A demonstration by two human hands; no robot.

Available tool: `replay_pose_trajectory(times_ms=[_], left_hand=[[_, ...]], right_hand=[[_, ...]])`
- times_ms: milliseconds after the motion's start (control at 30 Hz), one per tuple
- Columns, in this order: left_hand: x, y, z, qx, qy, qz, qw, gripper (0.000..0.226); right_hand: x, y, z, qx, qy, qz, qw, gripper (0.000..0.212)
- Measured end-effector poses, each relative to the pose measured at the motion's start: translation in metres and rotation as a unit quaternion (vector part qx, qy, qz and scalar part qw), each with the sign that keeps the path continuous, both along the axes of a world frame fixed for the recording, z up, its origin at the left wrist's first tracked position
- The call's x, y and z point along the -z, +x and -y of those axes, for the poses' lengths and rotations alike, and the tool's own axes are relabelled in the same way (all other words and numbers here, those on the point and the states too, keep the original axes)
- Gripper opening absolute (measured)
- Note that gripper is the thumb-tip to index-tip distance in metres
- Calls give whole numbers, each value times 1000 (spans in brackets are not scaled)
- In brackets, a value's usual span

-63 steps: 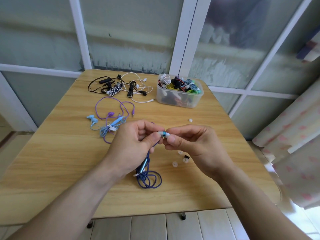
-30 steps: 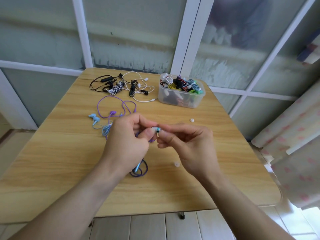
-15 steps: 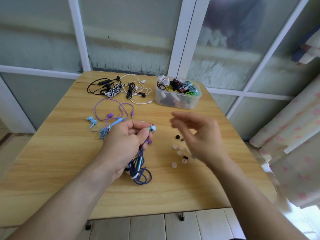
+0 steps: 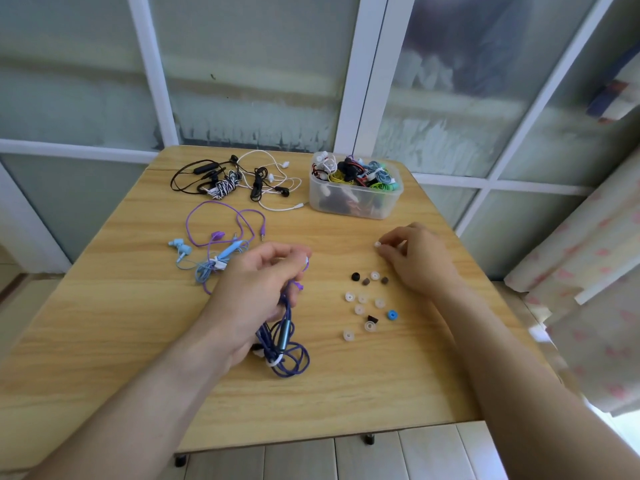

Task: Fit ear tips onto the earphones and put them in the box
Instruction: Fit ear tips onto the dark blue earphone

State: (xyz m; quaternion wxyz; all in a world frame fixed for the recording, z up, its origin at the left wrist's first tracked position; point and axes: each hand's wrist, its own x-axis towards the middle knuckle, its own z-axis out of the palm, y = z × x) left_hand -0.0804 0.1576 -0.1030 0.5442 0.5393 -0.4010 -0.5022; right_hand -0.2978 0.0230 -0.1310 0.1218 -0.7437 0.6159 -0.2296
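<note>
Frosted windows behind wooden worktop (image 4: 104, 341), left hand (image 4: 252, 292) gripping dark blue corded earphones (image 4: 282, 344), cord trailing toward viewer, right hand (image 4: 415, 261) pinching small white ear tip (image 4: 377, 244), clear plastic box (image 4: 353, 199) far side

A wooden table (image 4: 346, 393) stands before frosted, white-framed windows (image 4: 360, 71), perhaps daylit.

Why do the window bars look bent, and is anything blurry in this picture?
Head view: the wide-angle lens bows the white window frame and stretches both forearms at the lower edge. Soft daylight comes through the frosted panes, so the table shows only faint shadows. The right hand and the curtain look slightly smeared; the plastic box stays fairly sharp.
</note>
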Motion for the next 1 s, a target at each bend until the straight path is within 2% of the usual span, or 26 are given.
replay_pose_trajectory(times_ms=[133, 233, 367, 500, 633, 733, 800, 900, 1000], left_hand=[[2, -2, -1, 19, -30, 55, 998, 9], [3, -4, -2, 36, -41, 57, 997, 13], [5, -3, -1, 48, -41, 53, 997, 19], [5, -3, -1, 47, -24, 32, 998, 31], [3, -4, -2, 56, -21, 14, 998, 33], [0, -4, -6, 60, -16, 5, 998, 32], [-1, -2, -8, 70, -18, -9, 997, 32], [-2, 1, -11, 73, -36, -4, 997, 29], [-1, 4, -11, 58, -55, 10, 997, 28]], right_hand=[[1, 3, 3, 1, -6, 1, 1000, 12], [2, 2, 0, 17, -20, 31, 999, 9], [-13, 10, -26, 43, -63, 217, 973, 9], [-42, 39, -78, -67, 6, 395, 916, 6], [-50, 53, -110, -121, 76, 464, 874, 7], [-46, 57, -116, -144, 103, 461, 870, 16], [-41, 60, -116, -165, 99, 415, 889, 19], [-35, 60, -115, -163, 70, 339, 924, 12], [-34, 59, -116, -162, 51, 332, 928, 10]])
